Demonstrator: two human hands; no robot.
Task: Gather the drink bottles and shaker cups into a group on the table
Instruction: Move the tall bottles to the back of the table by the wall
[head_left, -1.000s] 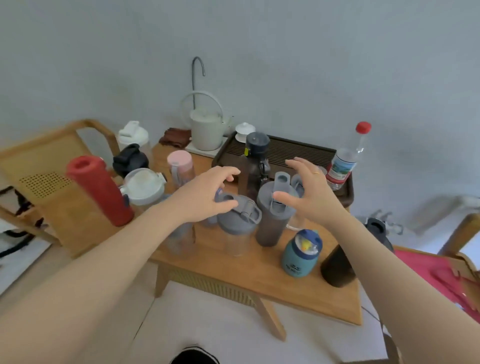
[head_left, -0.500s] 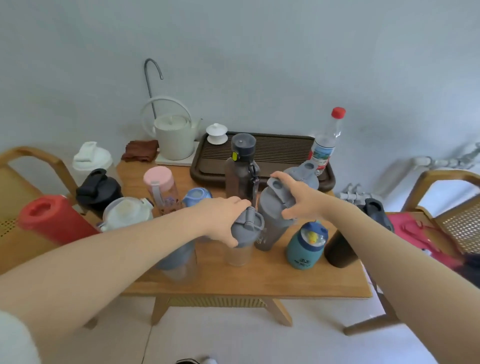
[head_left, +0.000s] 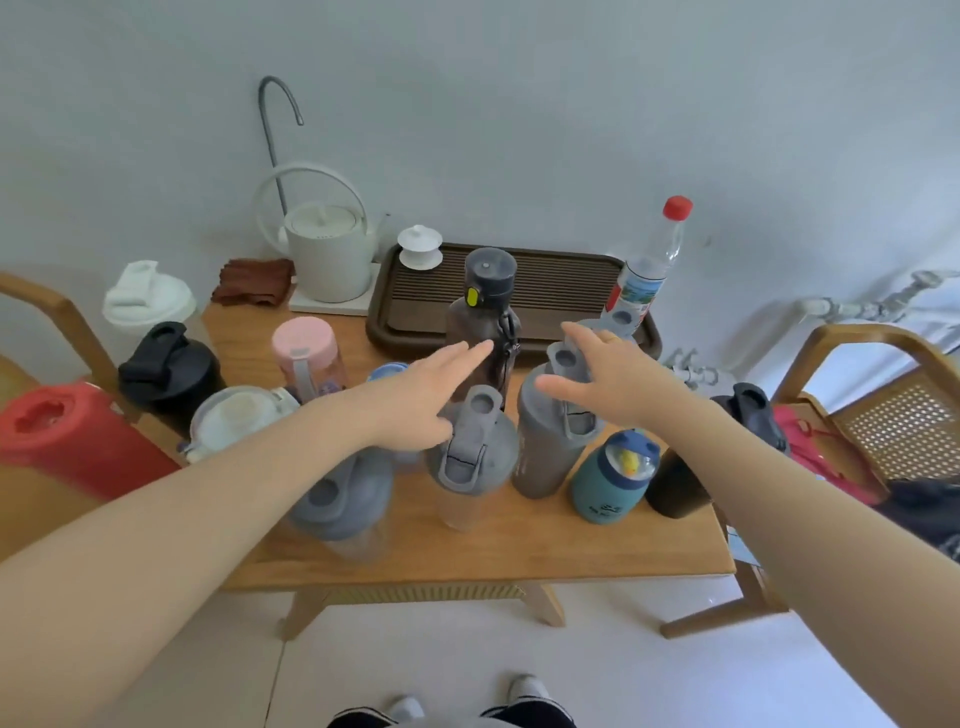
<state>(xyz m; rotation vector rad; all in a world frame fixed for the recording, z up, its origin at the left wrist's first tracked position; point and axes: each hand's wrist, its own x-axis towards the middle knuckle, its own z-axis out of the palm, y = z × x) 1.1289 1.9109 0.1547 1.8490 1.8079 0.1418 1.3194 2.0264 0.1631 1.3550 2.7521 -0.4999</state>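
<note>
Many bottles and shaker cups stand on the wooden table (head_left: 597, 545). My left hand (head_left: 421, 395) hovers open above a clear shaker with a grey lid (head_left: 470, 457), fingers pointing at the tall dark bottle (head_left: 483, 317). My right hand (head_left: 613, 379) is spread open over the grey shaker (head_left: 545, 457), holding nothing. A teal bottle (head_left: 610, 478) and a black cup (head_left: 675, 488) stand to the right. Another grey-lidded shaker (head_left: 343, 499) sits under my left forearm. At the left are a pink cup (head_left: 309, 353), a white-lidded cup (head_left: 234, 421), a black shaker (head_left: 166, 374), a white shaker (head_left: 148, 301) and a red bottle (head_left: 72, 441).
A dark tea tray (head_left: 571, 280) holds a red-capped water bottle (head_left: 649, 265) and a small white lidded cup (head_left: 420, 247). A white kettle (head_left: 327, 254) and brown cloth (head_left: 254, 280) sit at the back. Wooden chairs (head_left: 883, 395) flank the table.
Both hands have let go of the two grey shakers and lifted off them, fingers now spread. The camera view has shifted slightly.
</note>
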